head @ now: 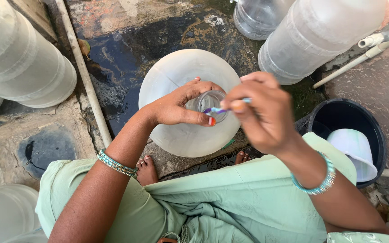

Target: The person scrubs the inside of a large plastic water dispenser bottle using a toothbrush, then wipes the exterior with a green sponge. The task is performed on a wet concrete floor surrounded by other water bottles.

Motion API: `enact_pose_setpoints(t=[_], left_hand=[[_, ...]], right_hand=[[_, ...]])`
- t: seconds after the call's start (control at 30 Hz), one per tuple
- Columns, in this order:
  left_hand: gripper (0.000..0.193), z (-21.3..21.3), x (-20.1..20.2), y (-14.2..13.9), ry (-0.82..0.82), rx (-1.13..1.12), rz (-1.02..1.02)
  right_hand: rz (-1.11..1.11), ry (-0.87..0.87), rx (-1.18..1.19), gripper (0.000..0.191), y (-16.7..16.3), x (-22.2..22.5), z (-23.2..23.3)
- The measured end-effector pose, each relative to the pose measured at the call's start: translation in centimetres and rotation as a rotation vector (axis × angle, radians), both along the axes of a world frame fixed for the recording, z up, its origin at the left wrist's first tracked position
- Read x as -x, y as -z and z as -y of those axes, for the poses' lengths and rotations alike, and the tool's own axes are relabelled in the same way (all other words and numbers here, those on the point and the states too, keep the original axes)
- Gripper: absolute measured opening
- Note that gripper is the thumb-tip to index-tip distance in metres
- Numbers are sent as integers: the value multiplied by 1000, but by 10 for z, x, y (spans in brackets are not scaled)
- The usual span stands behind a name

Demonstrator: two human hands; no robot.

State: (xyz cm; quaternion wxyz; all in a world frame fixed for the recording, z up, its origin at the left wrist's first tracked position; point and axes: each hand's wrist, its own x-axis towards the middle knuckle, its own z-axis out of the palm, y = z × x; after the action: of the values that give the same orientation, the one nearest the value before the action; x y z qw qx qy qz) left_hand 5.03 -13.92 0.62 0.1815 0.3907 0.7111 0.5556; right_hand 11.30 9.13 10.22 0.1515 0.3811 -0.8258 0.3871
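A large translucent water jug (176,76) stands upright on the wet ground just beyond my bare feet. My left hand (181,105) is wrapped around its open neck (210,101). Just to the right of the neck, my right hand (260,112) pinches a thin blue and purple stick-like tool (219,109), probably a small brush handle. The tool's tip lies across the mouth of the jug. Both wrists carry turquoise bangles. I am squatting in a pale green garment.
Several more big translucent jugs stand around: one at left (23,58), one at upper right (311,36), a smaller bottle (257,18) behind. A dark bucket (374,130) holding a white scoop (354,150) stands at right. A white pipe (84,72) runs along the wet floor.
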Motion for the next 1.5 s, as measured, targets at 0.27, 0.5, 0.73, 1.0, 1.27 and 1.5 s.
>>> enact_pose_setpoints(t=[0.27, 0.5, 0.73, 1.0, 1.27, 1.5], left_hand=[[55, -10, -3, 5, -153, -64, -91], [65, -18, -4, 13, -298, -231, -264], [83, -23, -13, 30, -632, -84, -793], [77, -23, -7, 31, -611, -3, -745], [75, -18, -6, 8, -334, 44, -572], [73, -21, -18, -5, -366, -198, -372]], right_hand=[[-71, -65, -33, 27, -19, -3, 1], [-33, -42, -9, 22, -41, 2, 5], [-43, -36, -55, 17, 18, 35, 24], [-22, 13, -4, 19, 32, 32, 14], [71, 105, 14, 24, 32, 23, 10], [163, 99, 40, 26, 22, 26, 13]])
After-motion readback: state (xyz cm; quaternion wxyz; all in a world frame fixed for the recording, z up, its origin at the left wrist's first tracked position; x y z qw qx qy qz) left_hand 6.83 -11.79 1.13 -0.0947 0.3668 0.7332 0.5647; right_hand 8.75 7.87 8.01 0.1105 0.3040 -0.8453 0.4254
